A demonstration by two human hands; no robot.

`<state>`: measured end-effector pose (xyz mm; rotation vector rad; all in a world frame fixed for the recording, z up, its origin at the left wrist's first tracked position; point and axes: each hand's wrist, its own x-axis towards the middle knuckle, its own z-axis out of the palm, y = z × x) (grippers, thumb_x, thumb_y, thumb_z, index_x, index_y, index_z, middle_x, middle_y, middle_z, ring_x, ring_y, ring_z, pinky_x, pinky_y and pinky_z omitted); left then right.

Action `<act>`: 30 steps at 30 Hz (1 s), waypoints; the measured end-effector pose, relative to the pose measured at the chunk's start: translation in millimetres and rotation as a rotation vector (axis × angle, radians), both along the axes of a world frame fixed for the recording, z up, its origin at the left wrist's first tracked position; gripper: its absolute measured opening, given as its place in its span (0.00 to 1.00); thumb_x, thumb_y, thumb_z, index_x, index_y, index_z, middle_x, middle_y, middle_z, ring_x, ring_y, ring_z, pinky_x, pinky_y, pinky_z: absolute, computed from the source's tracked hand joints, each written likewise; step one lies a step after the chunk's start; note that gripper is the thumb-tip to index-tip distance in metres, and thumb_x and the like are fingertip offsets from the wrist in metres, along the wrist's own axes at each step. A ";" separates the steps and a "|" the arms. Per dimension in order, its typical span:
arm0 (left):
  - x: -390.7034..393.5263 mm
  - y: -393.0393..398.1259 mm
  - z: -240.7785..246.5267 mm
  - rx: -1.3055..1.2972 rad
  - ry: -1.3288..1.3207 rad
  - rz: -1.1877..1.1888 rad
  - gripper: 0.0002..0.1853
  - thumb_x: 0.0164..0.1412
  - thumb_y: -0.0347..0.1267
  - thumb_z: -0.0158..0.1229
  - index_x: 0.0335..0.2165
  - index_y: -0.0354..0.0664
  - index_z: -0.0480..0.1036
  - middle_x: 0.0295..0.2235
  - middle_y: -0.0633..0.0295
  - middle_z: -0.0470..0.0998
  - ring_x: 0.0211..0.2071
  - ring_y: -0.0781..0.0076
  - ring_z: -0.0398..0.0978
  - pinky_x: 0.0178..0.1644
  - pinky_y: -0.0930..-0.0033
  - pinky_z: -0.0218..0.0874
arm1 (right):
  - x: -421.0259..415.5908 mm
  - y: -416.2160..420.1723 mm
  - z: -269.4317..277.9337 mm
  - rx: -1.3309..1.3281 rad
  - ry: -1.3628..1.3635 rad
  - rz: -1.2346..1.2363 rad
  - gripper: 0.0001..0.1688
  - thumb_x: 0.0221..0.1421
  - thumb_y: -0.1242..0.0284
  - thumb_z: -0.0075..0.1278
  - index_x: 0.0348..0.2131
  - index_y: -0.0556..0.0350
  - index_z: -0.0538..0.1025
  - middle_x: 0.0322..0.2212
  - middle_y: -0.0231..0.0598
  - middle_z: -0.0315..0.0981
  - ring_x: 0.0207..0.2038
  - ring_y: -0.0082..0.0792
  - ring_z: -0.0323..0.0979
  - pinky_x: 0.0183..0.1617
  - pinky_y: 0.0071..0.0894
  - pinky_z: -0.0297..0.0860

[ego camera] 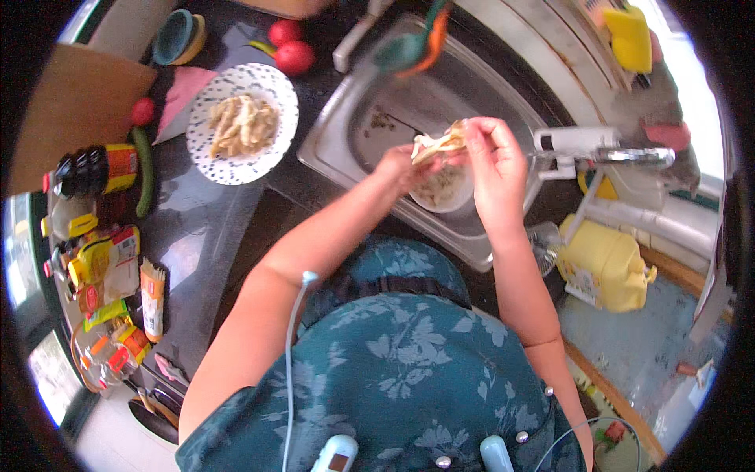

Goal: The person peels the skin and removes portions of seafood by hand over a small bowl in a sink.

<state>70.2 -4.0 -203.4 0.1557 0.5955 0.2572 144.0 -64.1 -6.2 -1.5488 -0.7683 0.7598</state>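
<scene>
Over the sink (466,88), my two hands hold one pale, yellowish-white piece of food (433,146), which looks soft and torn. My left hand (402,168) supports it from below at its left end. The fingertips of my right hand (495,147) pinch its right end. Below the hands, inside the basin, sits a white bowl (417,194) with pale bits in it, partly covered by my hands. To the left, on the dark counter, a spotted white plate (200,124) bears a heap of pale food strips (243,125).
A chrome faucet (634,156) reaches in from the right. Green and orange utensils (407,50) hang over the sink's far side. Tomatoes (294,57), a cucumber (143,171), a noodle packet (152,301) and bottles (82,171) line the left counter. A yellow jug (601,262) stands right.
</scene>
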 end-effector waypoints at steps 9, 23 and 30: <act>50.5 -2.7 -52.1 0.021 0.197 0.020 0.11 0.61 0.27 0.45 0.39 0.30 0.68 0.34 0.52 0.73 0.35 0.64 0.73 0.37 0.69 0.69 | -104.3 103.5 -37.9 0.116 -0.042 0.547 0.09 0.57 0.77 0.46 0.38 0.64 0.71 0.30 0.40 0.72 0.32 0.26 0.73 0.36 0.23 0.72; 70.3 4.0 -37.9 0.153 0.352 -0.035 0.14 0.59 0.24 0.41 0.42 0.37 0.69 0.37 0.56 0.73 0.38 0.66 0.71 0.37 0.67 0.66 | 54.7 -56.7 -116.3 -0.260 -0.292 -0.079 0.13 0.54 0.84 0.43 0.40 0.58 0.71 0.36 0.43 0.72 0.35 0.31 0.73 0.40 0.26 0.70; 29.6 35.2 -35.8 0.681 0.560 -0.013 0.21 0.48 0.15 0.42 0.43 0.34 0.69 0.39 0.58 0.73 0.38 0.69 0.71 0.38 0.71 0.64 | 49.2 -90.5 -214.2 -0.789 -1.126 0.521 0.13 0.42 0.78 0.49 0.32 0.51 0.76 0.38 0.40 0.71 0.47 0.42 0.66 0.45 0.43 0.64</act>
